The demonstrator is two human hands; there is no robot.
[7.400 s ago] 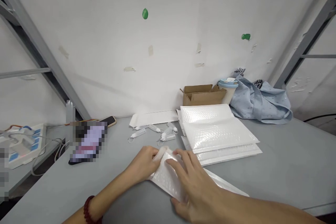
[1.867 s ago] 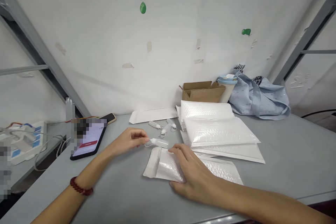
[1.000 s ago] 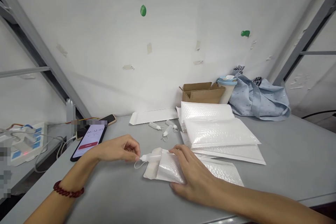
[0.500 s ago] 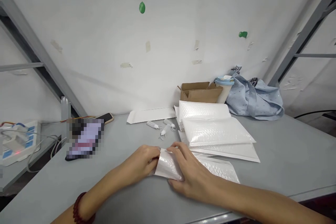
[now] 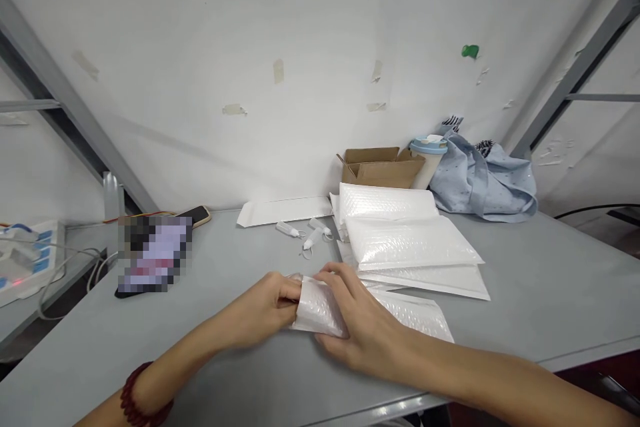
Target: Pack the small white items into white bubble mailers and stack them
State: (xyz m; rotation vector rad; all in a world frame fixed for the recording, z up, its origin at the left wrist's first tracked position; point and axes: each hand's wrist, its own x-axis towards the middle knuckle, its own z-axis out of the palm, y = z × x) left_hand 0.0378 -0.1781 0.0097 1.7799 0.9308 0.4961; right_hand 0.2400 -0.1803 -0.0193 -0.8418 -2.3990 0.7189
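Note:
A white bubble mailer [image 5: 323,307] lies at the table's front with its mouth facing left. My right hand [image 5: 363,327] lies across it, fingers over the top and thumb along the near edge, gripping it. My left hand [image 5: 267,310] is at the mailer's mouth with its fingers curled and the tips tucked inside. Whatever those fingertips hold is hidden by the mailer. Just beyond the hands lie three small clear dropper bottles [image 5: 313,239] with thin loops at their caps.
A stack of white bubble mailers [image 5: 420,240] lies right of the bottles. Behind stand an open cardboard box [image 5: 383,170], a lidded cup [image 5: 429,160] and a light blue cloth bag [image 5: 485,180]. At left are a phone [image 5: 200,215], a blurred-out item [image 5: 157,253] and a power strip [image 5: 35,260].
The view has tilted and shifted slightly. My left fingers remain at the mailer's mouth, and my right hand keeps its hold on the mailer with little visible movement.

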